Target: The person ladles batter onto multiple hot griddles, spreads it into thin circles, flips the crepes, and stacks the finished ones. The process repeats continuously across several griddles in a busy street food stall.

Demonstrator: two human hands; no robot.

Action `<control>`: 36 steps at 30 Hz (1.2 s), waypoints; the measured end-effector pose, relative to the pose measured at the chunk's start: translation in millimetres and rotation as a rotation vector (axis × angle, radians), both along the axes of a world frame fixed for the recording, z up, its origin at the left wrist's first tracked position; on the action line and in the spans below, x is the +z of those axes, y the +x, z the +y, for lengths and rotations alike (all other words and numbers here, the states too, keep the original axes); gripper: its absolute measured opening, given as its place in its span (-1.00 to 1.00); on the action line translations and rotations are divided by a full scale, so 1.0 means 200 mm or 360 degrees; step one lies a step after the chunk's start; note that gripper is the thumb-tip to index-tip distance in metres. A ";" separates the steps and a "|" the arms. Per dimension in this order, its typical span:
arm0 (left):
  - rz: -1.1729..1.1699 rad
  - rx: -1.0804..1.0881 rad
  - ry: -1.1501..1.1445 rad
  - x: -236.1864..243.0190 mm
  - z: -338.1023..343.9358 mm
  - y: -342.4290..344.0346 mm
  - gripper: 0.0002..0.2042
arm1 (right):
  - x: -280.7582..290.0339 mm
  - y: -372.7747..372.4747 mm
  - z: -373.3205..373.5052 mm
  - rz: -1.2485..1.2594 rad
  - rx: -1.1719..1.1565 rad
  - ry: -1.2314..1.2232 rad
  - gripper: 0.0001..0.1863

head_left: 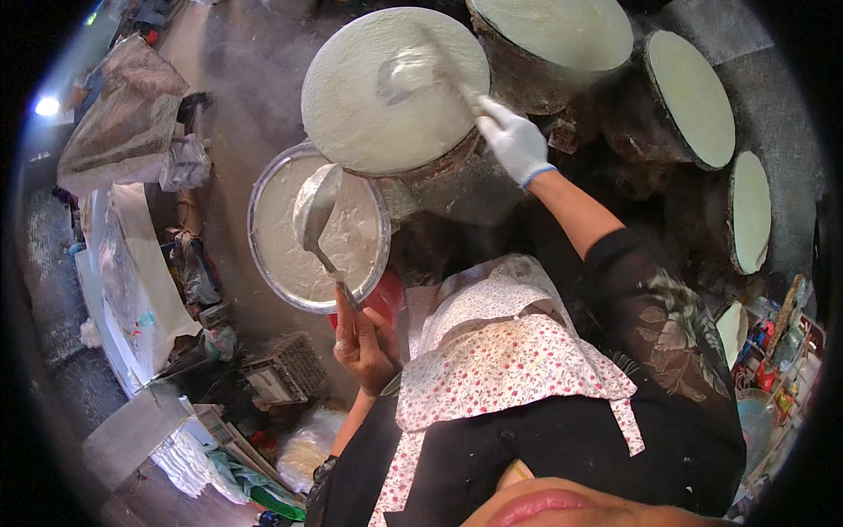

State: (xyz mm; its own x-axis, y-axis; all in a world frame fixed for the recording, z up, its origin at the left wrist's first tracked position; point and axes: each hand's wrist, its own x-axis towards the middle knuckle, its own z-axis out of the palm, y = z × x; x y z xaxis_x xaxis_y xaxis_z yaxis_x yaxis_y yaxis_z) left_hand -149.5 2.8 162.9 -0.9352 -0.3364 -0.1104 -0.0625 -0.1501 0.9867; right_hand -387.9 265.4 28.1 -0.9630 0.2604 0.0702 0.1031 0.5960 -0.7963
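Observation:
My bare left hand is wrapped round the handle of a metal ladle. The ladle's bowl, smeared with white batter, hangs over a round tub of thin white batter. My right hand, in a white glove with a blue cuff, grips the handle of a spreading tool. Its rounded head is blurred and touches the wet white layer on a large round cooking surface. The shine there hides the exact shape of the tool's head.
More round white-topped cookers stand to the right: one at the back, another, a third. A red container shows under the tub. At left are a plastic-covered table and a crate. A floral apron covers my lap.

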 end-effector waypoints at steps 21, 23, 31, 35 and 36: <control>-0.0187 0.0170 0.0075 -0.11 -0.05 0.19 -0.46 | -0.03 -0.08 -0.03 0.0045 0.0252 0.0069 -0.54; -0.0158 0.0118 0.0025 -0.12 -0.04 0.22 -0.45 | -0.02 -0.06 -0.02 0.0075 0.0500 0.0275 -0.53; -0.0376 0.0165 -0.0110 0.00 -0.13 0.00 -0.46 | -0.01 -0.18 -0.01 -0.0035 0.0466 -0.0115 -0.55; -0.0220 -0.0018 -0.0154 0.00 -0.22 -0.56 -0.47 | -0.06 -0.17 -0.07 -0.0268 0.0838 0.0301 -0.58; -0.0310 -0.0018 -0.0068 0.00 -0.21 -0.70 -0.47 | -0.05 -0.10 -0.04 -0.0292 0.0977 0.0399 -0.59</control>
State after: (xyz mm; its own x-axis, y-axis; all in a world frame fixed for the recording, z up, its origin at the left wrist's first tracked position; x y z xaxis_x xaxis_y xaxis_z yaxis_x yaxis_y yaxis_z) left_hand -288.9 -39.9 161.9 -0.9013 -0.3341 -0.2757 -0.2545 -0.1067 0.9612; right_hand -407.2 256.8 17.3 -0.9329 -0.3390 -0.1212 -0.1922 0.7536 -0.6286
